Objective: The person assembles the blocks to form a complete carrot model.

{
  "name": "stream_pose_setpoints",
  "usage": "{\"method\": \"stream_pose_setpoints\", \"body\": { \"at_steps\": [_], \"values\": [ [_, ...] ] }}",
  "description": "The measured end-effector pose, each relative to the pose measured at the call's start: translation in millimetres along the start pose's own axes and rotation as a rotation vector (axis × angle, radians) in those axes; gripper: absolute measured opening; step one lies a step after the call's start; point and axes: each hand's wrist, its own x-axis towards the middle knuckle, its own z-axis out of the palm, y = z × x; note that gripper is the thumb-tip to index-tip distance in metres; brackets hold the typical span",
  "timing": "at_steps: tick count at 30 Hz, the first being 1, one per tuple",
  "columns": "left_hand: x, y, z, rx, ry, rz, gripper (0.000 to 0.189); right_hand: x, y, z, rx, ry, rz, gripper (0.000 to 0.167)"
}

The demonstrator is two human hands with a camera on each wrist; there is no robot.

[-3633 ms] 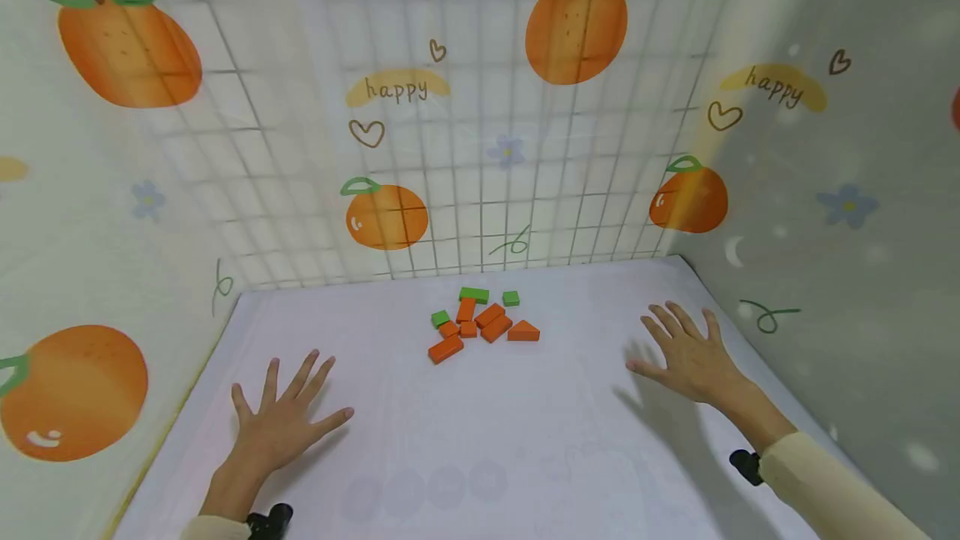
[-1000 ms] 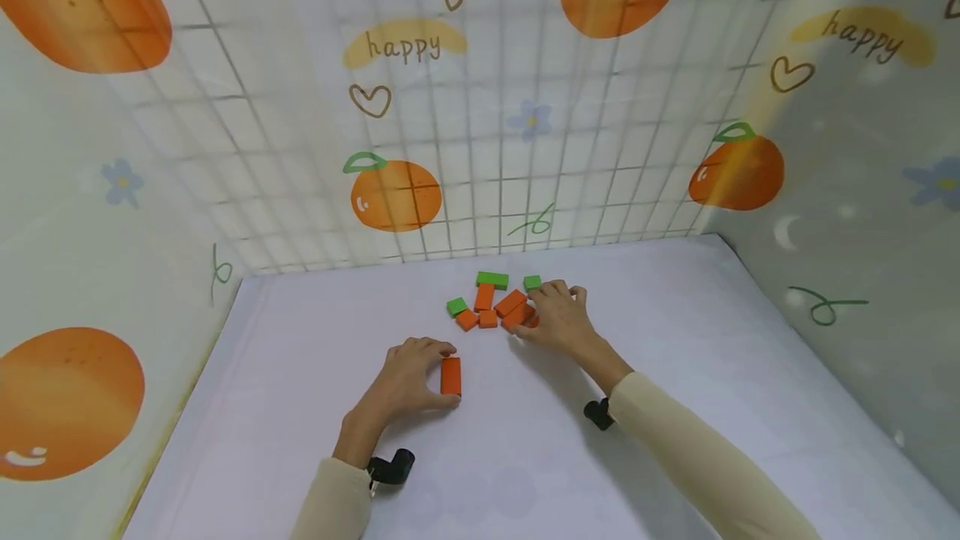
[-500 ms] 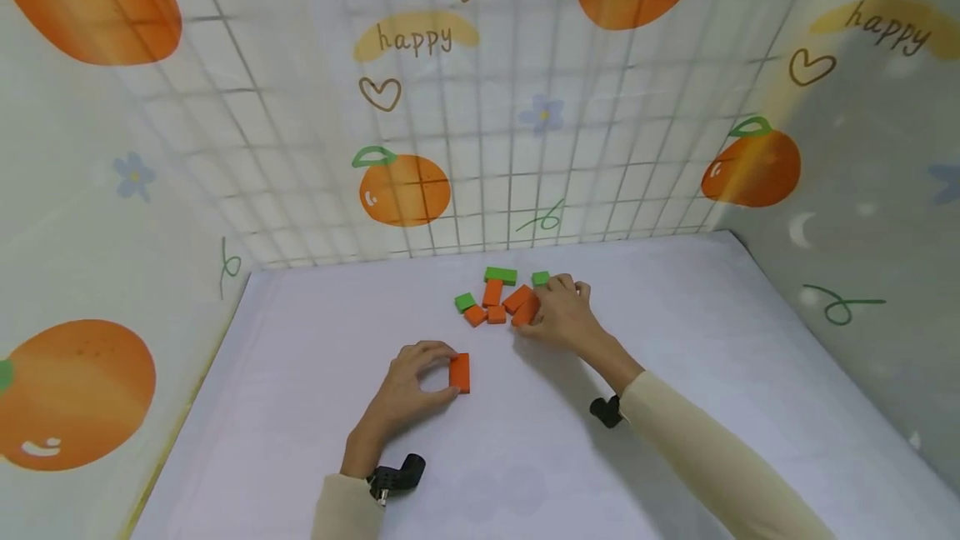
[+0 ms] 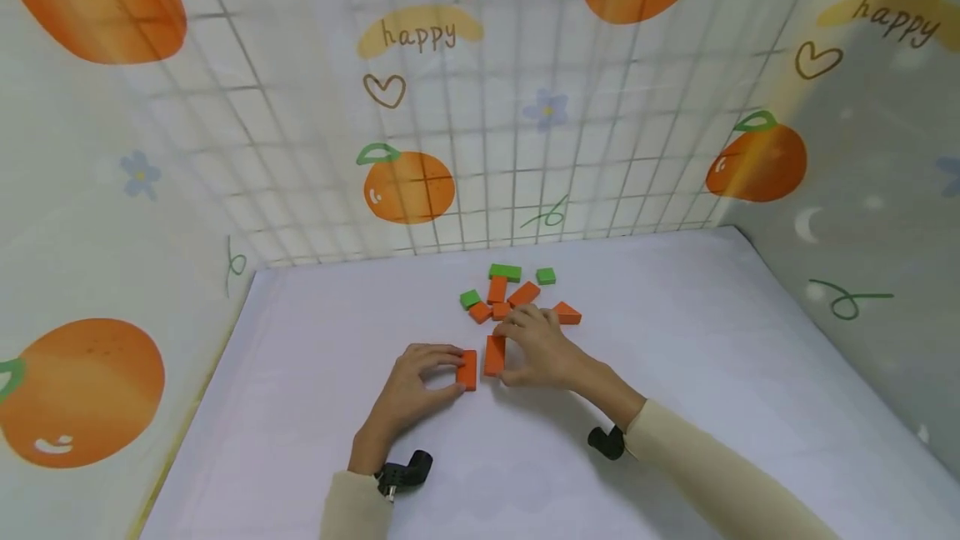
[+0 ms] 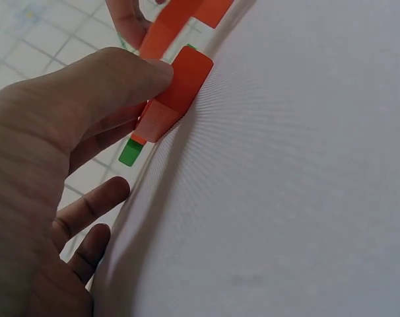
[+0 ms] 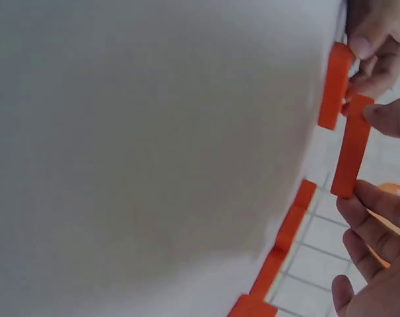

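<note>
In the middle of the head view, the left hand [image 4: 408, 386] pinches a smooth orange rectangular block [image 4: 467, 370] between thumb and fingers. Just right of it, the right hand [image 4: 542, 350] holds a second orange rectangular block [image 4: 495, 355] by its ends — the two blocks are near each other but apart. Above them in the frame, a loose group of small orange and green blocks [image 4: 498, 289] lies on the white tabletop [image 4: 300, 440] — an orange triangular block [image 4: 568, 314] at its right, a long green rectangular block [image 4: 505, 273] at its top.
</note>
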Motion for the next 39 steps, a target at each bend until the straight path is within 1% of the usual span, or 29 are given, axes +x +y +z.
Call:
{"method": "stream_pose_setpoints", "body": {
  "at_steps": [3, 6, 10, 13, 17, 21, 23, 25, 28, 31, 33, 36, 39],
  "values": [
    [-1.2, 0.1, 3.3, 0.011, -0.012, -0.007, 0.035, -1.6, -2.2, 7.8, -0.001, -0.029, -0.013, 0.051],
    [-2.5, 0.5, 4.3, 0.013, -0.029, -0.018, 0.036, -2.6, -4.6, 13.4, 0.004, -0.048, -0.048, 0.051],
    [-2.5, -0.2, 2.8, 0.031, -0.039, -0.027, 0.037, -0.8, -6.2, 17.4, -0.018, -0.048, -0.089, 0.051],
    [-0.7, -1.2, 1.2, 0.039, -0.049, -0.018, 0.037, 1.2, -5.8, 18.0, -0.037, -0.055, -0.081, 0.051],
    [3.5, -0.5, -0.3, 0.039, -0.058, -0.004, 0.037, 3.1, -4.0, 16.8, -0.028, -0.079, -0.049, 0.051],
    [5.5, 0.2, -1.2, 0.043, -0.058, -0.008, 0.037, 4.5, -3.0, 13.7, 0.0, -0.112, -0.006, 0.052],
    [5.1, 0.3, -1.9, 0.043, -0.054, -0.009, 0.037, 5.9, -3.0, 9.4, 0.027, -0.107, 0.026, 0.052],
    [4.4, -0.3, -2.4, 0.04, -0.046, -0.011, 0.036, 8.5, -0.8, 4.1, 0.041, -0.072, 0.057, 0.052],
    [2.7, -0.7, -3.0, 0.038, -0.04, -0.024, 0.036, 15.1, 8.0, -4.3, 0.041, 0.026, 0.114, 0.047],
    [1.2, -0.5, -3.3, 0.036, -0.038, -0.034, 0.036, 23.9, 22.5, -10.9, 0.005, 0.118, 0.186, 0.046],
    [0.7, -0.1, -3.2, 0.032, -0.038, -0.037, 0.036, 30.0, 32.8, -14.4, -0.022, 0.149, 0.243, 0.047],
    [-0.2, 0.1, -2.6, 0.025, -0.034, -0.035, 0.036, 38.1, 45.2, -17.7, -0.07, 0.141, 0.322, 0.053],
    [-1.4, 0.3, -1.7, 0.022, -0.028, -0.038, 0.036, 44.0, 52.6, -18.8, -0.099, 0.092, 0.377, 0.059]
  ]
}}
